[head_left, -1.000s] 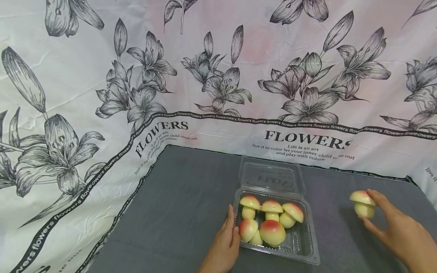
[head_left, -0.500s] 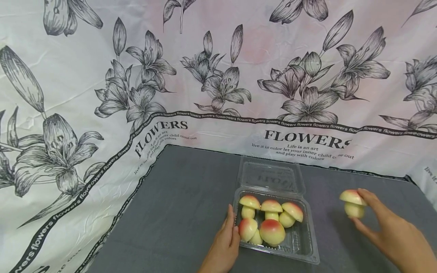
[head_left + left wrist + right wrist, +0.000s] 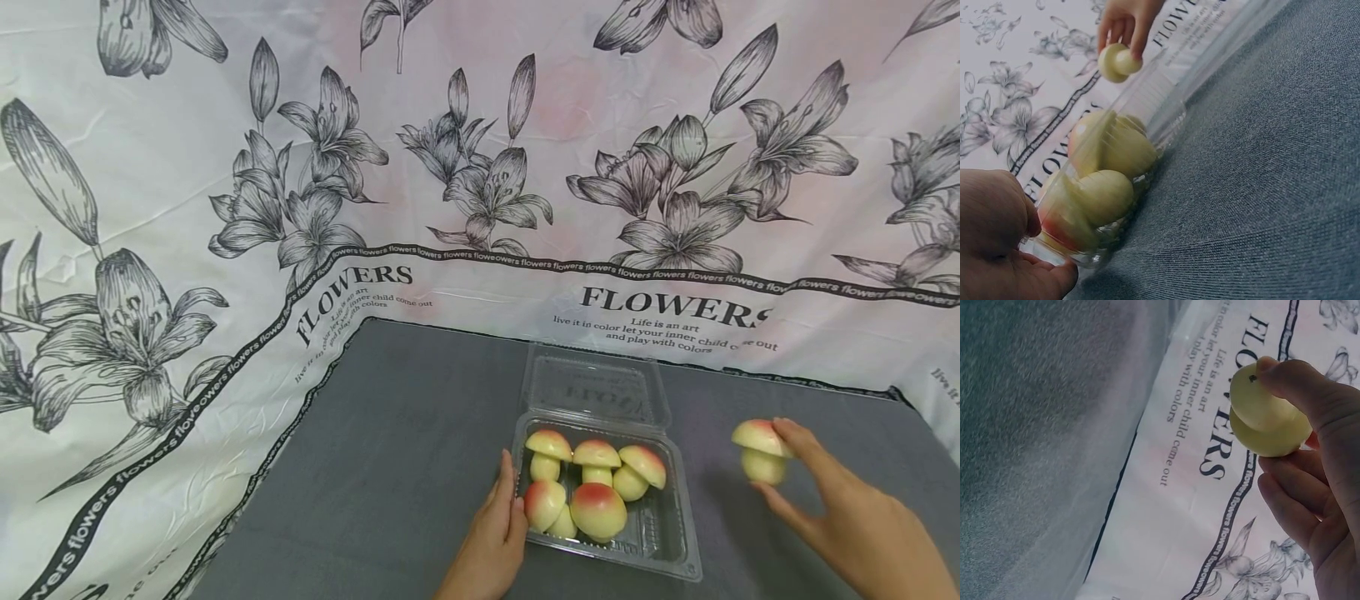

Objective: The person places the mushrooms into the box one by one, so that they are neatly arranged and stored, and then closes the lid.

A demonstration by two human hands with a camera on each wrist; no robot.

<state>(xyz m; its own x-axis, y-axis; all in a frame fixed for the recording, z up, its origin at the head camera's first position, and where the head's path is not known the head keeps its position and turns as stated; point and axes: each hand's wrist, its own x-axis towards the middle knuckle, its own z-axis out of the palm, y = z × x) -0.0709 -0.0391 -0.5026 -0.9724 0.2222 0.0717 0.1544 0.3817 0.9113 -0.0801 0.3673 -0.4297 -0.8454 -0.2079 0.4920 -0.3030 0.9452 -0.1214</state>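
My right hand [image 3: 862, 517] pinches a toy mushroom [image 3: 763, 450] between thumb and fingers, upright in the air right of a clear plastic container [image 3: 686, 517]. Its cap is yellow with a red blush and its stem pale yellow; the right wrist view shows the stem end of this mushroom [image 3: 1266, 415] under the thumb. Several like mushrooms [image 3: 597, 510] lie in the container, mostly in its left and middle. My left hand [image 3: 489, 533] grips the container's left side; in the left wrist view the left hand's thumb and fingers [image 3: 1054, 278] are at its wall.
The container's clear lid [image 3: 596, 387] lies folded back behind it on the grey cloth surface [image 3: 405, 433]. A white curtain printed with flowers [image 3: 480, 150] rises along the back and left. Inside the container, bare floor shows at the right front.
My right hand has moved left with the mushroom, closer to the container. The left hand and the container have stayed in place.
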